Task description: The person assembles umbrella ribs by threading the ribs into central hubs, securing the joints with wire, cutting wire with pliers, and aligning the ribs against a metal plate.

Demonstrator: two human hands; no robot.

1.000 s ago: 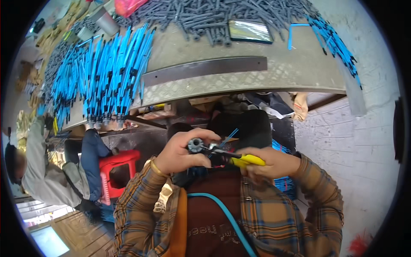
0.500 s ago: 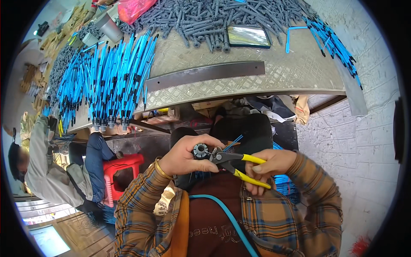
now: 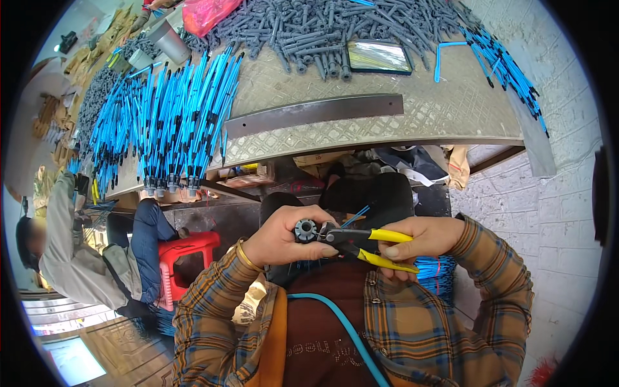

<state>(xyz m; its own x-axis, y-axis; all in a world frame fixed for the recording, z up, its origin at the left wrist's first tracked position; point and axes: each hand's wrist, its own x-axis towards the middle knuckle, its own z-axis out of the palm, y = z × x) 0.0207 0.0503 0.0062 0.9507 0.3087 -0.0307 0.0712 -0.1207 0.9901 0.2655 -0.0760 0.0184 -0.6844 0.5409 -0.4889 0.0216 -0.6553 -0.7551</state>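
Observation:
My left hand (image 3: 284, 237) grips a small grey round connector (image 3: 305, 230) at lap height. My right hand (image 3: 419, 238) holds yellow-handled pliers (image 3: 367, 245) whose dark jaws touch the connector's right side. The handles are spread apart. Thin blue wire ends (image 3: 356, 217) stick up just behind the jaws. A blue cable (image 3: 342, 326) runs down across my chest.
A metal-topped bench (image 3: 387, 122) ahead carries rows of blue cables (image 3: 167, 122), a heap of grey connectors (image 3: 322, 26), a small mirror (image 3: 378, 57) and a grey metal strip (image 3: 316, 113). Another person (image 3: 84, 264) sits on a red stool (image 3: 184, 255) to my left. A brick wall (image 3: 548, 213) is on the right.
The pliers' handles have opened from closed to spread apart. Both hands have stayed together in front of me, with the connector held against the jaws.

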